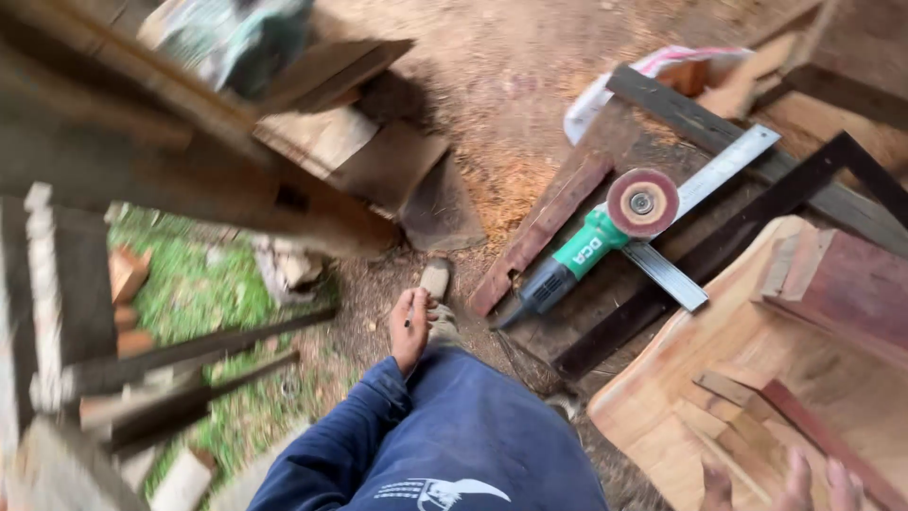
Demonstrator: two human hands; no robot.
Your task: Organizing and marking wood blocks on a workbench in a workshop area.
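My left hand [411,326] hangs beside my leg in a blue sleeve, fingers curled, with what looks like a thin dark stick [409,320] between them. Only the fingertips of my right hand [794,484] show at the bottom edge, spread and resting on a large pale and reddish wooden block [757,378]. A green and grey angle grinder [577,257] with a reddish flap disc [642,202] lies on dark planks ahead of the block, on top of a steel square [719,170].
Dark wooden boards and a dark frame [804,185] lie at the right. Sawdust covers the dirt ground [501,85]. Blurred timber posts [142,142], slats and wood scraps over grass [203,293] fill the left. A white sack [653,71] sits at the back.
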